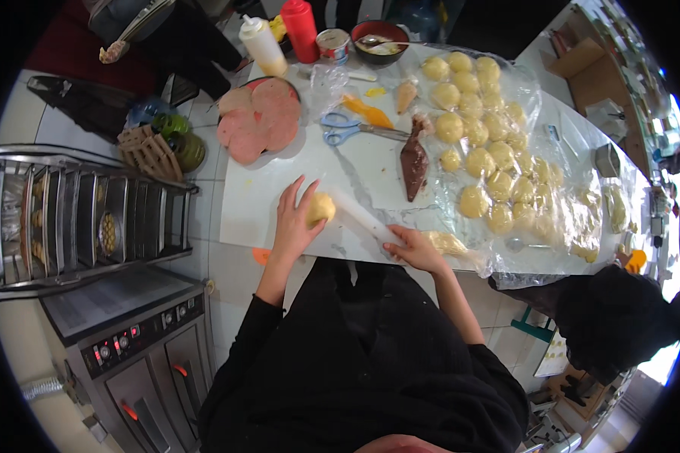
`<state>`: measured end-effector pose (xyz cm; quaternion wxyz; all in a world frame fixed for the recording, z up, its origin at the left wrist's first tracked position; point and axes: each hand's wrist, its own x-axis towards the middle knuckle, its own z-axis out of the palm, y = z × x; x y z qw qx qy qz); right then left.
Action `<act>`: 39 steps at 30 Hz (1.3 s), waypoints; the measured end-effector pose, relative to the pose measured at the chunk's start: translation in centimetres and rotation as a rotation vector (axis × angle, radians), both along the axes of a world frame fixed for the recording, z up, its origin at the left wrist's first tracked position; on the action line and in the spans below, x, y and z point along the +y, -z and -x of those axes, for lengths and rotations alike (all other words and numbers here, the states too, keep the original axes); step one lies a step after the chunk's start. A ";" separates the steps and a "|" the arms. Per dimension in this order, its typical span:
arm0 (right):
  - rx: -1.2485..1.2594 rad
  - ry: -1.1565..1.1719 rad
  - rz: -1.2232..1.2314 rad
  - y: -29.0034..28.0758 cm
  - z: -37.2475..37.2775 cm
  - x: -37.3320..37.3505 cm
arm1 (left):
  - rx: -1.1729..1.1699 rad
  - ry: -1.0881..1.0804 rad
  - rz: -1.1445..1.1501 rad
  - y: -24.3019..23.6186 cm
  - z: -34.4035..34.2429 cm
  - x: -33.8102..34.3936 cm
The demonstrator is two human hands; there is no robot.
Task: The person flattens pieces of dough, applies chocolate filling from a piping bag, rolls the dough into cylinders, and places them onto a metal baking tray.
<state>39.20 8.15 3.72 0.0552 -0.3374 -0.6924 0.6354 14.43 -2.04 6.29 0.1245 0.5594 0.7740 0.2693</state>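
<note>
On the white marbled table in front of me, my left hand (pixel 297 215) curves around one side of a pale yellow dough ball (pixel 323 208), with the thumb and index finger at it. My right hand (pixel 415 248) grips the near end of a white rolling pin (pixel 363 219). The pin slants away to the left, its far end close beside the dough ball. Past the pin lies a piping bag with dark brown filling (pixel 414 162). Blue-handled scissors (pixel 342 130) rest to its left, their blades reaching toward it.
Many dough balls (pixel 480 162) sit under clear plastic film at the right. Pink meat slices (pixel 261 124) fill a plate at the left. A white squeeze bottle (pixel 263 47), red bottle (pixel 301 32), can (pixel 332 45) and dark bowl (pixel 380 51) line the far edge. An oven (pixel 140 340) stands lower left.
</note>
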 end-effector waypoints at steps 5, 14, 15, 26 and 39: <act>-0.051 0.015 -0.706 -2.1 4.7 -0.7 | 0.213 0.364 -0.155 -2.5 1.6 1.5; -0.257 0.030 -1.286 3.3 11.5 -4.2 | 0.200 0.261 0.101 6.8 5.6 -4.6; -0.299 0.074 -1.189 3.5 12.2 -4.0 | 0.192 0.229 0.030 7.5 6.0 -4.1; -0.621 0.397 -1.259 3.0 18.8 7.1 | 0.350 0.120 -0.112 6.6 10.3 11.9; -0.288 0.278 -1.130 2.9 15.0 3.7 | 0.419 0.161 -0.129 3.7 10.2 8.3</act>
